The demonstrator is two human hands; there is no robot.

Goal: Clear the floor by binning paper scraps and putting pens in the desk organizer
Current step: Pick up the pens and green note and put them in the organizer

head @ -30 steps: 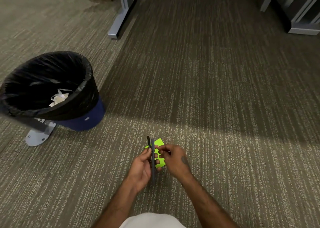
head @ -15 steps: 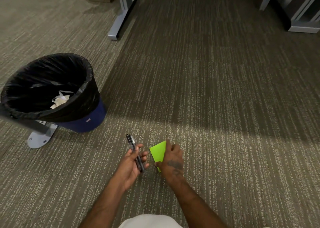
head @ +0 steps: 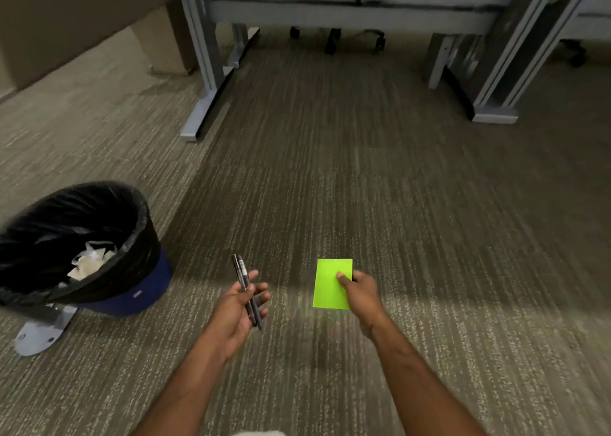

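Observation:
My left hand (head: 239, 306) holds two dark pens (head: 246, 290) side by side across its palm, their tips pointing away from me. My right hand (head: 362, 295) pinches a bright green paper note (head: 330, 283) by its right edge, thumb on top, and keeps it flat above the carpet. To the left stands a bin (head: 145, 253) with a black liner and a dark blue base; crumpled white paper scraps (head: 91, 262) lie inside it. The two hands are apart, with bare carpet between them. No desk organizer is in view.
Grey metal desk legs stand on the carpet: one long foot (head: 203, 115) ahead on the left, another foot (head: 494, 115) at the right. A round grey foot plate (head: 39, 336) sits beside the bin. Chair castors (head: 332, 42) show under the far desk.
The hands have drawn apart: the left keeps the pens, the right has lifted the green note and carried it to the right. My view has tilted up toward the desks.

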